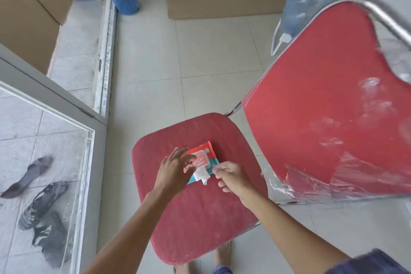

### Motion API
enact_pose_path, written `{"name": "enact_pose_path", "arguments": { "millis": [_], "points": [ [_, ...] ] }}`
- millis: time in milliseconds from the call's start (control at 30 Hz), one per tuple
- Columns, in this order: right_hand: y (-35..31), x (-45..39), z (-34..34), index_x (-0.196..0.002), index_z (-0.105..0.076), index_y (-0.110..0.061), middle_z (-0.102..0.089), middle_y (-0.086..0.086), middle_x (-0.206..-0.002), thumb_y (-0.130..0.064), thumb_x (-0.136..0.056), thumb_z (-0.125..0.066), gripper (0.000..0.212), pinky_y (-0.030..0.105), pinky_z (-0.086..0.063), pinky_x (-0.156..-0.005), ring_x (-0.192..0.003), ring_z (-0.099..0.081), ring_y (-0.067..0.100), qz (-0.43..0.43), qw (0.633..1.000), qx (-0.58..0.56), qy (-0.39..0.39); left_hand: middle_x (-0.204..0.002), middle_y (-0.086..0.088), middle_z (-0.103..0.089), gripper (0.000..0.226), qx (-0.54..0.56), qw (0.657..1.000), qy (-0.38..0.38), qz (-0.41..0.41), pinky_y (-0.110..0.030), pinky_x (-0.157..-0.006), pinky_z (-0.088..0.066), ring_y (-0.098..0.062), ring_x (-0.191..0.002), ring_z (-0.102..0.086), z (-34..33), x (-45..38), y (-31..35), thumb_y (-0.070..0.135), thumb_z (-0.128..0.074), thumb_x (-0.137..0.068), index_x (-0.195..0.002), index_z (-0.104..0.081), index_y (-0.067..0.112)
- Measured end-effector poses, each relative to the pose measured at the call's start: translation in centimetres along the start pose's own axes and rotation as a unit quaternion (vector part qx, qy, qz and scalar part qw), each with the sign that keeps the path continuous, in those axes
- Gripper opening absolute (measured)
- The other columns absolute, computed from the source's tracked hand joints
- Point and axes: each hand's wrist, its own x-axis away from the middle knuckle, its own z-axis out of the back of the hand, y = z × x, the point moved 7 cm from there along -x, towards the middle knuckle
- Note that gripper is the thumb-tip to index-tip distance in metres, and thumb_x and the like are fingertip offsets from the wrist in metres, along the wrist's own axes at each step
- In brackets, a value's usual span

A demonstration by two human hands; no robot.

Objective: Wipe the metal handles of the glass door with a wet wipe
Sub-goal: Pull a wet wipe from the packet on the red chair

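Wipes packet (pixel 201 162) is lying on the red seat (pixel 195 218) of a chair, flap peeled back, with a white wipe (pixel 203 177) sticking out of the opening. Left hand (pixel 175 172) is resting over the packet's left side, fingers spread and fairly straight, gripping nothing. Right hand (pixel 230 177) is sitting just beside the packet's right edge, fingers curled; whether the fingertips are pinching the wipe cannot be told. Glass door (pixel 44 162) is standing to the left, shoes (pixel 42 202) showing through its pane.
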Motion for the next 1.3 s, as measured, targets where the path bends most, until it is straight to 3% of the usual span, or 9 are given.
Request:
{"name": "enact_pose_path", "arguments": {
  "millis": [133, 300, 400, 567, 733, 900, 1033, 1200, 1300],
  "points": [
    [0.9, -2.2, -0.8, -0.092, -0.067, -0.024, -0.070, -0.002, -0.086, -0.036, -0.087, -0.073, 0.015, 0.031, -0.051, -0.064, -0.069, -0.062, 0.013, 0.005, 0.996, 0.073, 0.047, -0.161, 0.008, -0.030, 0.049, -0.014, 0.999, -0.046, 0.004, -0.048, -0.123, -0.018, -0.018, -0.153, -0.015, -1.6, -0.9, -1.7, 0.032, -0.067, -0.092, -0.139, -0.053, 0.034],
    [1.0, -3.4, -2.3, -0.094, -0.067, -0.023, -0.066, -0.012, -0.085, -0.043, -0.083, -0.075, 0.024, 0.030, -0.054, -0.072, -0.082, -0.066, 0.011, 0.026, 0.983, 0.174, 0.054, -0.160, 0.010, -0.033, 0.060, -0.030, 0.998, -0.051, 0.007, -0.046, -0.121, -0.022, -0.017, -0.153, -0.015, -2.8, -1.2, -3.4, 0.031, -0.073, -0.088, -0.143, -0.049, 0.033],
    [0.4, -3.0, -2.7, -0.099, -0.067, -0.021, -0.063, -0.013, -0.086, -0.042, -0.086, -0.074, 0.026, 0.026, -0.051, -0.063, -0.079, -0.066, 0.010, 0.059, 0.971, 0.223, 0.068, -0.160, 0.010, -0.033, 0.060, -0.026, 0.999, -0.045, 0.009, -0.047, -0.121, -0.022, -0.016, -0.153, -0.015, -2.9, -1.2, -3.3, 0.028, -0.072, -0.088, -0.143, -0.049, 0.032],
    [0.5, -3.2, -3.3, -0.095, -0.069, -0.019, -0.070, -0.006, -0.093, -0.029, -0.089, -0.070, 0.012, 0.036, -0.059, -0.072, -0.082, -0.068, 0.014, 0.062, 0.964, 0.246, 0.080, -0.163, 0.005, -0.026, 0.058, -0.062, 0.995, -0.067, -0.033, -0.046, -0.123, -0.016, -0.021, -0.154, -0.012, -3.0, -1.1, -3.1, 0.026, -0.064, -0.095, -0.148, -0.042, 0.027],
    [0.7, -2.6, -3.5, -0.074, -0.054, -0.017, -0.063, -0.002, -0.074, -0.028, -0.086, -0.062, 0.018, 0.028, -0.042, -0.052, -0.062, -0.056, 0.012, 0.063, 0.980, 0.175, 0.074, -0.166, 0.001, -0.016, 0.056, -0.106, 0.988, -0.087, -0.074, -0.043, -0.122, -0.005, -0.026, -0.154, -0.004, -3.4, -0.4, -3.0, 0.026, -0.048, -0.102, -0.154, -0.029, 0.023],
    [0.3, -0.8, -3.5, -0.069, -0.045, -0.017, -0.056, 0.002, -0.068, -0.038, -0.075, -0.050, 0.022, 0.023, -0.040, -0.050, -0.061, -0.052, 0.012, 0.066, 0.992, 0.076, 0.073, -0.164, 0.001, -0.023, 0.053, -0.096, 0.989, -0.082, -0.075, -0.047, -0.122, -0.009, -0.027, -0.154, -0.006, -3.0, -0.2, -2.7, 0.024, -0.050, -0.102, -0.153, -0.033, 0.024],
    [-0.3, 0.9, -2.7, -0.064, -0.036, -0.016, -0.039, -0.005, -0.059, -0.017, -0.084, -0.052, 0.026, 0.012, -0.027, -0.041, -0.055, -0.036, 0.010, 0.074, 0.992, 0.029, 0.094, -0.163, 0.003, -0.025, 0.050, -0.075, 0.992, -0.086, -0.063, -0.049, -0.124, -0.011, -0.025, -0.154, -0.006, -2.5, 0.1, -2.2, 0.029, -0.049, -0.103, -0.151, -0.036, 0.025],
    [-0.7, 4.0, -2.0, -0.075, -0.045, -0.013, -0.049, 0.002, -0.071, -0.019, -0.075, -0.051, 0.009, 0.017, -0.035, -0.048, -0.064, -0.044, 0.013, 0.089, 0.989, -0.042, 0.113, -0.157, 0.007, -0.039, 0.038, -0.006, 0.995, -0.065, -0.070, -0.048, -0.117, -0.030, -0.019, -0.153, -0.016, -0.7, 2.0, -0.2, 0.038, -0.042, -0.104, -0.138, -0.054, 0.026],
    [-1.7, 6.5, -2.1, -0.087, -0.057, -0.005, -0.062, 0.004, -0.078, -0.013, -0.077, -0.057, 0.012, 0.018, -0.042, -0.046, -0.059, -0.051, 0.013, 0.091, 0.985, -0.091, 0.112, -0.148, 0.010, -0.051, 0.036, 0.042, 0.995, -0.063, -0.069, -0.044, -0.107, -0.047, -0.017, -0.142, -0.042, 1.0, 3.7, 1.4, 0.038, -0.041, -0.105, -0.136, -0.056, 0.030]
  ]
}}
